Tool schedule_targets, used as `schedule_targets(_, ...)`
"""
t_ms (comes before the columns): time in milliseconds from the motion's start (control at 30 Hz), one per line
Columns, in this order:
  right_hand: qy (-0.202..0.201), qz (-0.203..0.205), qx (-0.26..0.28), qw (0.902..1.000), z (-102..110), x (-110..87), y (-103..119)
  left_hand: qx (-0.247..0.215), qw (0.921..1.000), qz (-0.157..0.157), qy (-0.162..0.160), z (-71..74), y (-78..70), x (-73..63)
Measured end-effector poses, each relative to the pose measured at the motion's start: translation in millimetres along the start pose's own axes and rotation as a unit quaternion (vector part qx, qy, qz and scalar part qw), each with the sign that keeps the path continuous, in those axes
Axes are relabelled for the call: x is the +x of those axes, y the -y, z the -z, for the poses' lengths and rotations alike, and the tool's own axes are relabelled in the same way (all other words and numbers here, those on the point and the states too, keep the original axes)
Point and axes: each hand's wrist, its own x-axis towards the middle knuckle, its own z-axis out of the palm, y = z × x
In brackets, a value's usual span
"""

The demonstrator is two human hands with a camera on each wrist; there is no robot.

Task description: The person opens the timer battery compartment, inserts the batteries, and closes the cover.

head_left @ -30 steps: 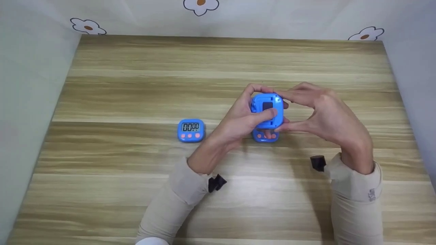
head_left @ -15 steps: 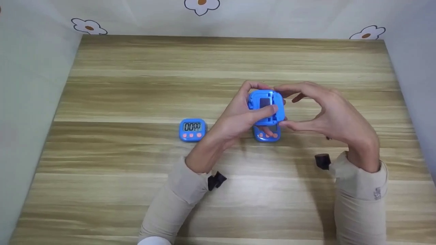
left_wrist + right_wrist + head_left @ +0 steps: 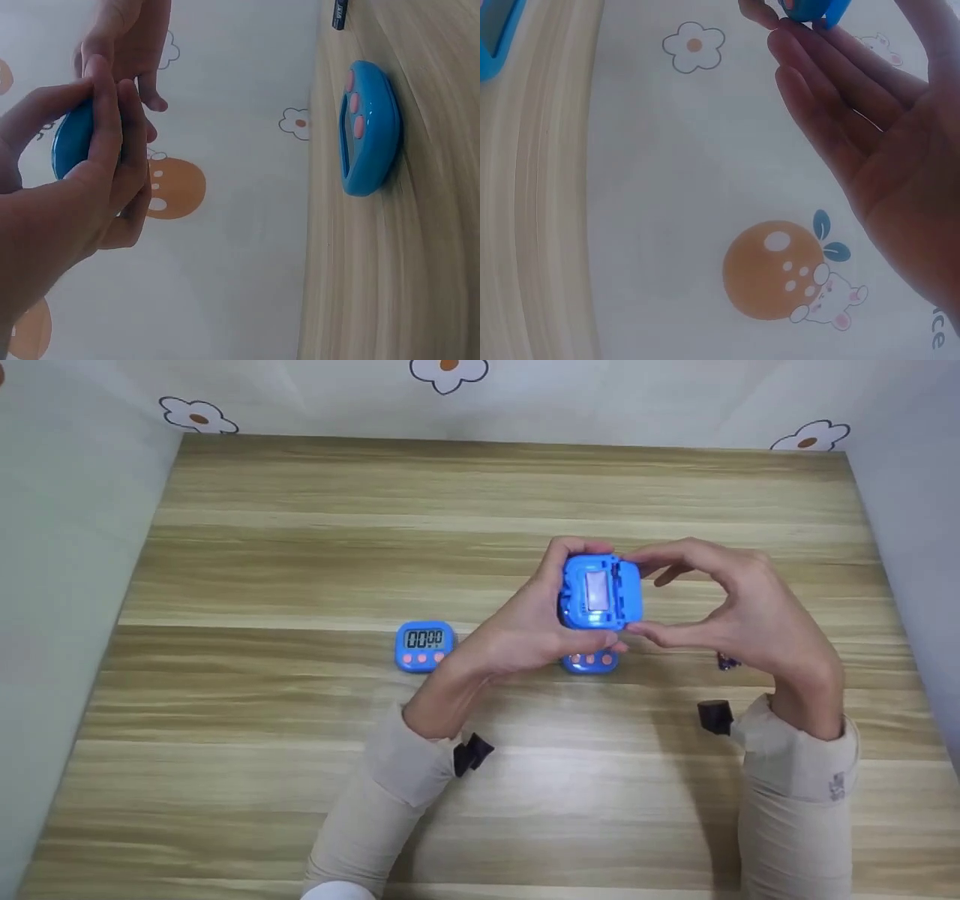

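A blue digital timer (image 3: pixel 589 596) is held up off the table with its back facing the head camera. My left hand (image 3: pixel 517 634) grips it from the left, fingers along the top edge and thumb along the lower edge. On its right side a hinged blue flap (image 3: pixel 631 594) stands swung out. The thumb and index finger of my right hand (image 3: pixel 750 611) pinch the flap's two ends. In the left wrist view the fingers cover most of the held timer (image 3: pixel 73 139). Beneath the hands lies a second blue timer (image 3: pixel 590 662), partly hidden.
Another blue timer (image 3: pixel 424 646), reading 00:00, lies face up on the wooden table (image 3: pixel 300 562), left of the hands. A small dark shiny item (image 3: pixel 727 661) lies below the right hand. Black wrist mounts (image 3: pixel 715 717) project from the sleeves. Pale walls surround the table.
The flap has swung outward to the right from the timer's back. My left thumb has slid off the back to the lower edge. My right hand has shifted slightly right.
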Motion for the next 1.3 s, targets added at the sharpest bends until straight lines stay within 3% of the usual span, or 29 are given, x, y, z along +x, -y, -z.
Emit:
schedule_targets(100, -0.011, -0.010, -0.020, 0.9997, 2, -5.2, -11, 0.121, 0.9916, -0.028, -0.036, 0.5, 3.0, 2.0)
schedule_targets(200, -0.003, -0.054, -0.055, 0.9970, 4, -20.2, -33, 0.228, 0.9695, -0.036, -0.083, 1.6, 3.4, 3.6)
schedule_targets(267, 0.030, -0.092, -0.089, 0.9913, 3, -32.3, -50, 0.260, 0.9594, -0.039, -0.103, 1.3, 2.6, 4.4)
schedule_targets(367, 0.104, -0.139, -0.136, 0.9752, -4, -48.1, -73, 0.282, 0.9518, -0.048, -0.111, 0.8, 2.0, 5.2)
schedule_targets(433, 0.136, -0.145, -0.152, 0.9681, -9, -54.1, -85, 0.293, 0.9484, -0.052, -0.109, 0.2, 2.1, 5.4)
schedule_targets(667, 0.163, -0.135, -0.176, 0.9615, -20, -62.1, -106, 0.326, 0.9375, -0.055, -0.108, 0.2, 3.1, 6.3)
schedule_targets(833, 0.160, -0.144, -0.167, 0.9622, -22, -69.1, -111, 0.344, 0.9320, -0.041, -0.106, 0.1, 3.2, 5.3)
schedule_targets(1000, 0.117, -0.159, -0.149, 0.9690, -7, -84.6, -112, 0.364, 0.9256, -0.041, -0.096, -1.5, 3.6, 5.6)
schedule_targets(1133, 0.086, -0.173, -0.151, 0.9695, 11, -101.5, -114, 0.361, 0.9271, -0.047, -0.090, -1.6, 3.9, 5.9)
schedule_targets(1300, 0.082, -0.164, -0.166, 0.9690, 21, -114.0, -120, 0.364, 0.9260, -0.046, -0.088, -0.7, 5.2, 5.6)
